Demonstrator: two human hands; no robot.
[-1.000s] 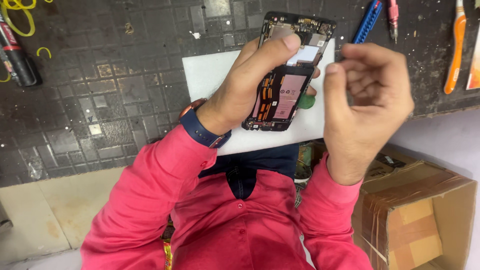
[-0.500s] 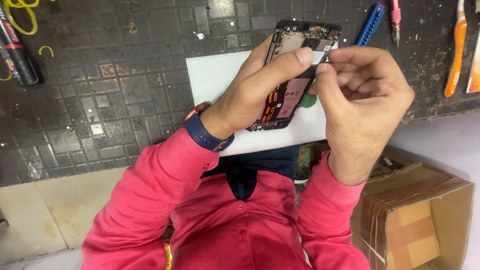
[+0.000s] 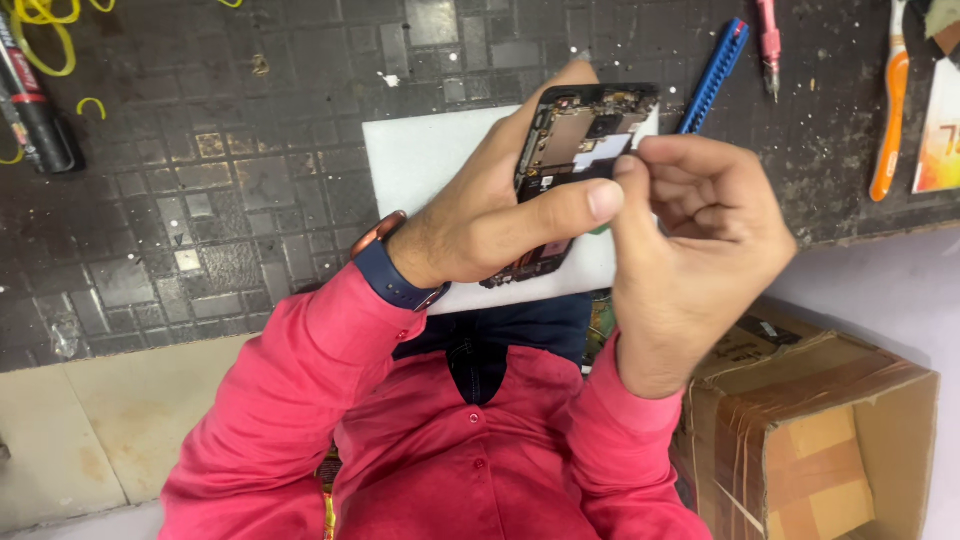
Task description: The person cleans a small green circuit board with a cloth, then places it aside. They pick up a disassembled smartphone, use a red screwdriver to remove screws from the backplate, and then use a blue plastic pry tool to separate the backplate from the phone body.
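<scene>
My left hand (image 3: 490, 225), with a dark blue watch (image 3: 385, 265) on its wrist, holds an opened black phone (image 3: 585, 135) above a white pad (image 3: 420, 160). The phone's back is off, so the circuit board and metal shields show. My left thumb lies across its middle. My right hand (image 3: 690, 250) has its fingers curled, and its thumb and forefinger pinch at the phone's right edge beside a white shield. Whatever may be between those fingertips is hidden.
A dark gridded mat (image 3: 200, 180) covers the bench. A blue tool (image 3: 712, 75), a pink screwdriver (image 3: 770, 45) and an orange-handled tool (image 3: 888, 110) lie at the far right. A black marker (image 3: 35, 110) and yellow bands (image 3: 45, 20) lie far left. A taped cardboard box (image 3: 820, 420) stands below right.
My right hand has closed in from beside the phone onto its right edge. My left hand has tilted the phone and lifted it slightly.
</scene>
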